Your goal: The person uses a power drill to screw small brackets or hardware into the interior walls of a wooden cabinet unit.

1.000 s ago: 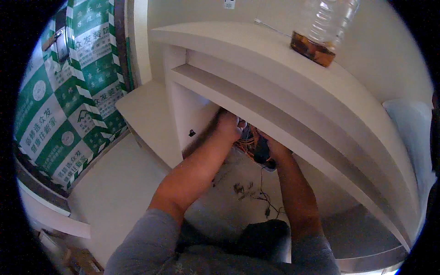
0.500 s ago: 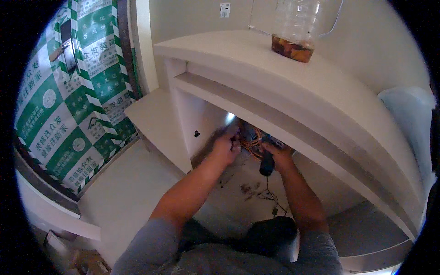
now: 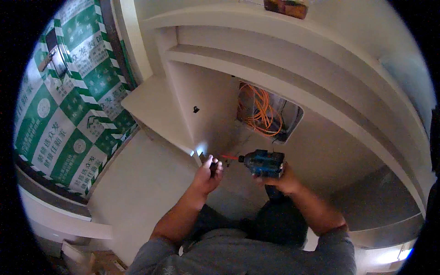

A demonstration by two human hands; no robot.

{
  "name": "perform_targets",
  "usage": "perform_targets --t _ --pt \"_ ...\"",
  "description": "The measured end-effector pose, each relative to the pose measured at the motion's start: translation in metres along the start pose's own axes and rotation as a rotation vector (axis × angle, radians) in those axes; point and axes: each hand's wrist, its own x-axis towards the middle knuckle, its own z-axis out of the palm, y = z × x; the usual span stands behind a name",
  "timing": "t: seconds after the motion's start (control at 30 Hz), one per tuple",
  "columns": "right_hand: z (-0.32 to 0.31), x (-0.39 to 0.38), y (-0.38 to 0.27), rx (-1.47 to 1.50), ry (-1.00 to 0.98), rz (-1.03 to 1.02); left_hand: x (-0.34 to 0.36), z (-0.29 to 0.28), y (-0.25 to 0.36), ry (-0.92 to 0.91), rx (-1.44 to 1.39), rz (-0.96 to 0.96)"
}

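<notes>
My right hand [image 3: 286,181] is wrapped round the handle of a blue and black cordless driver [image 3: 265,163]. Its thin red bit [image 3: 230,157] points left, toward my other hand. My left hand [image 3: 208,176] is closed on a small dark flashlight [image 3: 213,167], mostly hidden by the fingers. A bright spot of light falls on the cabinet side panel's lower edge just beyond it. Farther in, coiled orange cables [image 3: 260,110] fill a recessed box [image 3: 293,120] in the cabinet's back; neither hand touches them.
Curved cabinet shelves [image 3: 275,68] arch over the opening above my hands. To the left are a low ledge [image 3: 151,98] and a door [image 3: 68,110] covered in green and white protective sheeting. A container with dark contents [image 3: 286,8] stands on top.
Both hands have come back out from the recessed box toward me, bringing the driver and the flashlight. The driver has turned to point left. My view has tilted lower, and the cables are now uncovered.
</notes>
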Motion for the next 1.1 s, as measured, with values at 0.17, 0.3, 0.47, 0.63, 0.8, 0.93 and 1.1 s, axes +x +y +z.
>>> perform_targets --t 0.17,0.3,0.47,0.63,0.8,0.93,1.1 --pt "0.004 0.005 0.007 -0.052 0.018 0.12 -0.02 0.039 0.006 0.056 -0.212 0.006" --pt "0.011 0.01 0.002 -0.016 -0.039 0.035 -0.023 0.034 0.007 0.092 -0.081 0.139" --pt "0.005 0.011 0.012 -0.105 -0.022 0.017 -0.039 0.028 -0.001 0.095 -0.063 0.151" --pt "0.008 0.009 0.003 -0.388 0.011 0.106 -0.031 0.011 -0.002 0.004 -0.008 0.193" --pt "0.017 0.001 -0.025 -0.578 0.088 0.265 -0.037 0.019 -0.009 -0.011 0.045 0.187" --pt "0.013 0.008 -0.011 -0.403 0.038 0.174 -0.03 0.021 -0.014 -0.041 0.073 0.21" --pt "-0.009 0.021 0.041 -0.391 0.01 0.047 -0.034 0.046 -0.019 -0.074 0.063 0.189"
